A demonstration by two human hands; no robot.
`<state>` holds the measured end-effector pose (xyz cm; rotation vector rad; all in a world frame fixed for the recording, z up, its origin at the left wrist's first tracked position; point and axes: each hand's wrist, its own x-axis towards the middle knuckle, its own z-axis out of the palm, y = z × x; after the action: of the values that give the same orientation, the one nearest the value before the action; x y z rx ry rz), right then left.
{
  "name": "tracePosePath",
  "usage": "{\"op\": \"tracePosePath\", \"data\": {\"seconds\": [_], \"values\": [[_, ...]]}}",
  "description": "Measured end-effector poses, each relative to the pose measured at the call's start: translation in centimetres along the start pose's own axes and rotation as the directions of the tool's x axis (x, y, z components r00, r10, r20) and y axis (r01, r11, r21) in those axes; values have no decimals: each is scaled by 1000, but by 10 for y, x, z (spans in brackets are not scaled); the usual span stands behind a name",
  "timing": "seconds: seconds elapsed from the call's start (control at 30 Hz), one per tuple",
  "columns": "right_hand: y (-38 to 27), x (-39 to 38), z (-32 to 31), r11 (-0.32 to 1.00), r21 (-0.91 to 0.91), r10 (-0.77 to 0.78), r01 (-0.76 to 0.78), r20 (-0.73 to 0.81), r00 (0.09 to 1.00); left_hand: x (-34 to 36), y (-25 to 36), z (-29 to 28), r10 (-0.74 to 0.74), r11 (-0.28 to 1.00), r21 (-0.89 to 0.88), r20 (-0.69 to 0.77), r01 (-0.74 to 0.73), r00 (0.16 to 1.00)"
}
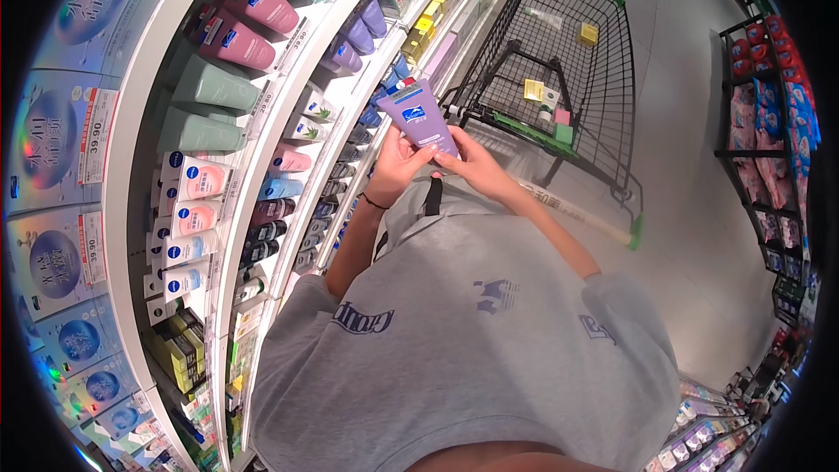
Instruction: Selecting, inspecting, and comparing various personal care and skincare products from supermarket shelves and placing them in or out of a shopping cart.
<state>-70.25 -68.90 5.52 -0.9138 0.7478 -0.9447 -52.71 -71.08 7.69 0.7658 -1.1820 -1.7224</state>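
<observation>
A purple squeeze tube (418,114) with a blue label patch is held up in front of my body, its wide end toward the shelves. My left hand (399,162) grips its lower left side, thumb across the front. From the right, my right hand (472,160) closes on the tube's lower end, with its thumb near the left one. Similar purple tubes (358,35) stand on the shelf just left of it. Pink tubes (249,44) and pale green tubes (210,87) sit on the shelf above.
Curved white shelving (293,79) packed with tubes and boxes runs along my left. Ahead stands a black wire shopping cart (559,35) with green corners, holding several small boxes. A rack (730,105) of red, blue and pink packages lines the right side, across the grey floor (690,166).
</observation>
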Motion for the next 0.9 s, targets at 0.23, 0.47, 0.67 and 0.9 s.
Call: {"op": "tracePosePath", "data": {"seconds": [0.23,0.47,0.67,0.9], "values": [[1,2,-7,994,-90,-61,64,44,997,10,30,-32,59,990,137,-114,-43,992],[10,4,-9,998,-57,14,-9,102,995,12,70,-37,-107,922,354,-157,157,982],[21,16,-26,970,-206,-154,128,-117,981,17,92,-44,251,692,720,-301,47,920],[34,-1,-34,887,-452,-242,100,-269,932,43,80,-68,560,102,987,49,-128,827]]}}
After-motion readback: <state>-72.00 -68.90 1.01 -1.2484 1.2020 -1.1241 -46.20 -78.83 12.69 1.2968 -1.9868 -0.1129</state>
